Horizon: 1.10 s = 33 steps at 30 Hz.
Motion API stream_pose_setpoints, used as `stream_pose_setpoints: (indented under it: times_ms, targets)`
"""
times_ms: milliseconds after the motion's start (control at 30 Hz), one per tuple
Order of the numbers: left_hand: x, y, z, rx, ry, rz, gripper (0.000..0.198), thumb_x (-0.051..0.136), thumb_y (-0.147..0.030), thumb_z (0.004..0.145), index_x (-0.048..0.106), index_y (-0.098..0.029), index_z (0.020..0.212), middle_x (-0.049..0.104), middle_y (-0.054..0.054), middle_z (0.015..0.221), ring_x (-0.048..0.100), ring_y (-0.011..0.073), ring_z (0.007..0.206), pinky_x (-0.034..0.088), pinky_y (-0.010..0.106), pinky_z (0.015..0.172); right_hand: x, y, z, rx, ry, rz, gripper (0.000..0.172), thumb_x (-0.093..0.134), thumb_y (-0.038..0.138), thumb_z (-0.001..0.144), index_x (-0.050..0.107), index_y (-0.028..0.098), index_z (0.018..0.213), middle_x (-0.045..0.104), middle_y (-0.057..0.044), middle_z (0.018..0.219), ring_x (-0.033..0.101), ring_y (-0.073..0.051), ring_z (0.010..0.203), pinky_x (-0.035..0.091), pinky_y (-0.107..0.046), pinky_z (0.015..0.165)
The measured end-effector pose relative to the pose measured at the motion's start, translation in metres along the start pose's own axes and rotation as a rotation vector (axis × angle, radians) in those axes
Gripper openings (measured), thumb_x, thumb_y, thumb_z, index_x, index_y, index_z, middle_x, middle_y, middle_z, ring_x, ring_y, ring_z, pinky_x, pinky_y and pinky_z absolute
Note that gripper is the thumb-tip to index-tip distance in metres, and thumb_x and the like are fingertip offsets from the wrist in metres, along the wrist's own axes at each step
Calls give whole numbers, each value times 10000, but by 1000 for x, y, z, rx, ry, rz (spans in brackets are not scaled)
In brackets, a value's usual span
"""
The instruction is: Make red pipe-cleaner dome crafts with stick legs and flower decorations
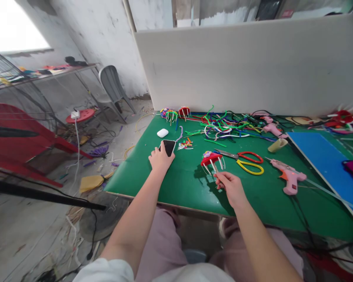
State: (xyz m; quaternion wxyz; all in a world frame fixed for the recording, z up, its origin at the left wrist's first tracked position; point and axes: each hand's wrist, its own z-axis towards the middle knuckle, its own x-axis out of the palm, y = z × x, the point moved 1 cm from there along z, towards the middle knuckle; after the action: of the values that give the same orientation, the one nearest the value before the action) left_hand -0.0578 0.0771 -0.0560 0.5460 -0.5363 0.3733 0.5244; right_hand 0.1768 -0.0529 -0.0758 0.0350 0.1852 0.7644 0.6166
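My left hand (161, 158) lies over the lower part of a smartphone (168, 147) on the green tabletop, fingers spread, one fingertip on its dark screen. Between the fingertips of my right hand (230, 187) is the stem of a small pipe-cleaner umbrella (211, 159), held upright just above the table. Its canopy is red, with purple flowers on top and white ends hanging round the rim. Behind it are scissors (241, 157) with one red and one yellow handle. A white earbud case (162, 133) sits beyond the phone, and short coloured clippings (186, 145) lie beside it.
Several loose pipe cleaners (220, 125) are heaped along the back. On the right are a pink glue gun (290, 176), a tape roll (278, 145) and a blue board (317, 156). Two more small umbrellas (184, 112) stand at the back left. A white panel (238, 66) rises behind the table.
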Motion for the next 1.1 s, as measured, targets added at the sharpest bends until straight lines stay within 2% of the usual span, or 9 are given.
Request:
stream_pose_setpoints:
  times_ms: [200,367,500,700,767,900,1033,1100]
  targets:
    - [8,-9,7,-23,-8,-2,697,485,-433,745,336,-153,1365,542,214,1135,463,381,1084,366,488,856,0,2,-2,-8,5,2,246,731,397,628,690,158,672,611,-6,588,490,-80,485,430,-212,458]
    - [-1,-6,9,-32,27,-35,781,507,-514,728,287,-169,1393,551,222,1149,475,404,1073,365,529,847,0,1,-2,5,7,11,241,735,393,622,688,162,670,619,-14,607,502,-90,506,431,-217,461]
    - [-11,16,-9,14,40,-97,823,459,-621,744,246,-192,1413,564,197,1170,493,391,1080,386,515,851,-1,0,-2,20,7,36,251,731,406,626,689,167,693,599,-4,588,496,-90,501,428,-220,453]
    - [-8,59,-51,104,-76,-209,654,458,-464,827,328,-119,1367,566,149,1197,492,269,1131,358,376,978,-1,10,8,26,12,50,289,779,390,568,699,155,717,580,-3,577,494,-88,508,426,-210,434]
    - [-5,65,-56,136,-114,-247,599,451,-440,839,373,-114,1335,563,137,1204,494,241,1129,356,340,988,3,15,21,15,-8,54,308,786,403,549,696,160,715,573,0,587,494,-85,519,421,-197,423]
    - [-2,68,-56,146,-154,-294,514,456,-409,838,446,-127,1268,597,129,1142,528,252,1072,384,360,953,22,28,62,-7,-32,36,316,777,413,557,695,177,750,566,6,622,492,-81,530,409,-180,408]
    - [-1,67,-54,122,-158,-313,465,467,-382,828,476,-146,1229,607,119,1117,539,261,1050,390,376,932,60,44,115,-12,-32,-32,238,726,374,663,676,187,803,606,2,724,533,-83,589,437,-180,467]
    - [-1,66,-54,115,-156,-319,454,465,-382,830,483,-154,1222,606,115,1118,530,265,1057,387,385,931,82,49,144,-13,-42,-80,220,662,352,756,654,175,886,628,-17,846,577,-101,686,492,-217,579]
